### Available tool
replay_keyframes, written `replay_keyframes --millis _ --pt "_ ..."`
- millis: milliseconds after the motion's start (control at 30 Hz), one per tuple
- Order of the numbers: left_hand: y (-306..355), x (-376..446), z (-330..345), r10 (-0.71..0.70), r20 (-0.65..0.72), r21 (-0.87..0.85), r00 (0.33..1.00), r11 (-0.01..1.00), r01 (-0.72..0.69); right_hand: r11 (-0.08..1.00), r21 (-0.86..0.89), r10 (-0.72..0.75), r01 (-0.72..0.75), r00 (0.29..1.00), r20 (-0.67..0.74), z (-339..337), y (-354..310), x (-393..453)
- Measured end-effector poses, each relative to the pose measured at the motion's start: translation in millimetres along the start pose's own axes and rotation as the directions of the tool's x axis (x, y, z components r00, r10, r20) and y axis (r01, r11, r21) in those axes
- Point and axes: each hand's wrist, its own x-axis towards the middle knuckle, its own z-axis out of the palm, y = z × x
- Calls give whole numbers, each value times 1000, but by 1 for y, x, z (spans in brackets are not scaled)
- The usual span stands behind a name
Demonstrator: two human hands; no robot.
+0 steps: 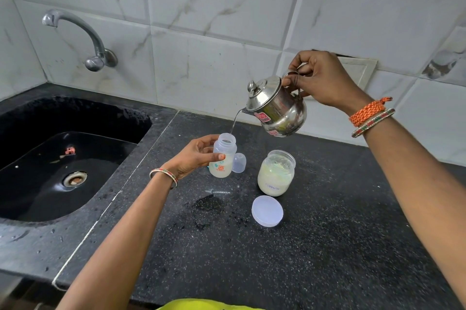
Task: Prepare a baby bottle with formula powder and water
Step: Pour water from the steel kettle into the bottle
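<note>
Black speckled worktop [315, 246], wet patches. Right hand [325, 80] grips kettle [277, 107] handle, tilted, thin stream falling. Left hand [194, 155] wraps bottle [223, 155] mid-body, upright on worktop beside sink [63, 158]. Bottle light, likely slippery when wet; hold at waist.

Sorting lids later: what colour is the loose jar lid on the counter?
The lid is pale lavender-white, translucent; head view.

black speckled worktop [315, 246] carries an open jar [276, 174], its lid [267, 211] at 6 o'clock, a cap [239, 162] at 9.
</note>
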Motion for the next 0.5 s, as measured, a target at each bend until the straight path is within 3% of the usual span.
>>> replay_keyframes --millis 500 --pt "14 2 9 46 14 38 999 998 -47 992 -125 -9 14 999 42 9 8 1"
